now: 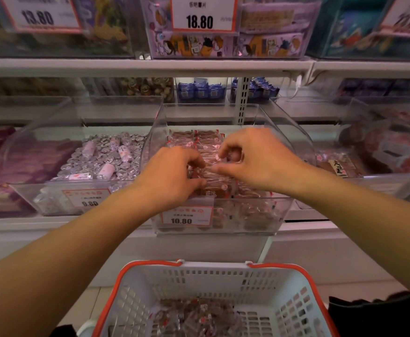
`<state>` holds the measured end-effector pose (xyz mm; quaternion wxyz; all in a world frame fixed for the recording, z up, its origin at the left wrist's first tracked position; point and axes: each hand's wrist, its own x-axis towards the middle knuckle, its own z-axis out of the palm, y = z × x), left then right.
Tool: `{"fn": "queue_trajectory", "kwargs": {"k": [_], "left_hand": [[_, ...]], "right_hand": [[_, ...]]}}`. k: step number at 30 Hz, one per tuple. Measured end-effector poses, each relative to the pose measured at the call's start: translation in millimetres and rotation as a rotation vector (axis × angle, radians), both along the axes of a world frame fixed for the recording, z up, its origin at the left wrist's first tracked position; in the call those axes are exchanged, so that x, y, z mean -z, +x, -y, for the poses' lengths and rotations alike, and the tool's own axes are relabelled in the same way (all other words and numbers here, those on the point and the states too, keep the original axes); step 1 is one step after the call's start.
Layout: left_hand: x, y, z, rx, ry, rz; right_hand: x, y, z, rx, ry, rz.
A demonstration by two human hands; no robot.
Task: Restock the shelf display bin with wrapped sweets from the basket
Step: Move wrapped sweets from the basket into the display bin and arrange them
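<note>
Both hands, left (174, 171) and right (252, 156), curled their grip round clear-wrapped sweets (213, 173) held between them, over the bin (284, 210). Best lowered flat onto the rows beneath; more waited in the basket (223, 276) below.

Two hands (172, 173) (255, 159), one basket (223, 276), four readable price tags (202, 13)

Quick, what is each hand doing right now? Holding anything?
Left hand: fingers curled, pinching wrapped sweets in the display bin.
Right hand: fingers curled, pinching the same sweets.
</note>
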<state>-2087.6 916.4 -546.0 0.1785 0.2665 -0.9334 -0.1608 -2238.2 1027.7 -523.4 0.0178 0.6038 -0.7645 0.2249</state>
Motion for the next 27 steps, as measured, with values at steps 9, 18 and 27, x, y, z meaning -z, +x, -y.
{"fn": "queue_trajectory", "kwargs": {"k": [9, 18, 27], "left_hand": [[41, 62, -40, 0.405, -0.460, -0.364], [266, 114, -73, -0.038, 0.433, 0.845], [389, 118, -96, -0.630, 0.971, 0.609]], "right_hand": [[53, 57, -69, -0.356, 0.477, -0.045], [308, 77, -130, -0.023, 1.172, 0.336], [416, 87, -132, 0.421, 0.943, 0.597]]}}
